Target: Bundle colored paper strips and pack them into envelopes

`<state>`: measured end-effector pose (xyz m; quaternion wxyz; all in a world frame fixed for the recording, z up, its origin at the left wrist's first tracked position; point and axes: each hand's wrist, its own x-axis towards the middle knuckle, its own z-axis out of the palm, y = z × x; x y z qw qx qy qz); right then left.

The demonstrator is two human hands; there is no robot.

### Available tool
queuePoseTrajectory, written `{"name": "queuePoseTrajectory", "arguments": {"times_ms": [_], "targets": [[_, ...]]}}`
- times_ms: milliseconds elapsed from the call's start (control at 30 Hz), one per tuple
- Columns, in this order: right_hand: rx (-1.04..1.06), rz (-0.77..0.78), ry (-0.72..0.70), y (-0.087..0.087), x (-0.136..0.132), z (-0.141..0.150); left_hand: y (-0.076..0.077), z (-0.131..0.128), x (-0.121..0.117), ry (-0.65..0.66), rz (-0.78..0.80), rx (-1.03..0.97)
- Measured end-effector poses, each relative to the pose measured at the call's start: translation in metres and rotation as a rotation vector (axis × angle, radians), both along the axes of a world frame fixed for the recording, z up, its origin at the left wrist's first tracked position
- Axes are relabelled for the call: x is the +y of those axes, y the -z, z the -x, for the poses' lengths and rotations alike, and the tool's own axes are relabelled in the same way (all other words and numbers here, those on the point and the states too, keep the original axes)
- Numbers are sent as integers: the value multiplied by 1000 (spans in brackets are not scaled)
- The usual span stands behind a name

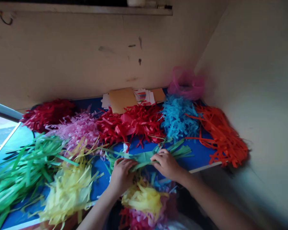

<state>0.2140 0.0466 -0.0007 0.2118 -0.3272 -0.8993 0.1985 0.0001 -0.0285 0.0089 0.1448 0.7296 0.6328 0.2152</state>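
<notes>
A piece of green fringed tissue paper (144,156) stretches between my hands above the front part of the blue table. My left hand (123,172) is closed on its left part, fingers bent over the paper. On the other side, my right hand (166,163) grips the paper with curled fingers; cut strips spread out beyond both hands. Just below my hands, a multicoloured fringed bundle (146,198) shows yellow on top, with pink, red and blue strips around it. What supports that bundle is hidden.
The blue table (196,156) bears piles of green (26,172), yellow (69,188), pink (79,129), red (134,124), blue (180,116) and orange (223,134) paper strips. Behind lie a brown envelope (122,98) and a pink plastic bag (186,84). Walls stand behind and at right.
</notes>
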Motion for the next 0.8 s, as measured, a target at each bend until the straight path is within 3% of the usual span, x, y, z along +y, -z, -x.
{"name": "queuePoseTrajectory", "arguments": {"times_ms": [233,500,600,700,800], "targets": [[-83,-15,247,1,9,15,-1,-2,12,-242,27,90],[-49,6,252,2,11,14,-8,-2,12,-237,33,63],[95,-77,178,-10,9,8,-14,3,7,-160,-43,-31],[168,-177,-6,-16,5,0,-14,6,0,-13,-90,-124],[165,-117,-112,-9,2,-6,-7,6,-5,72,-35,-107]]}}
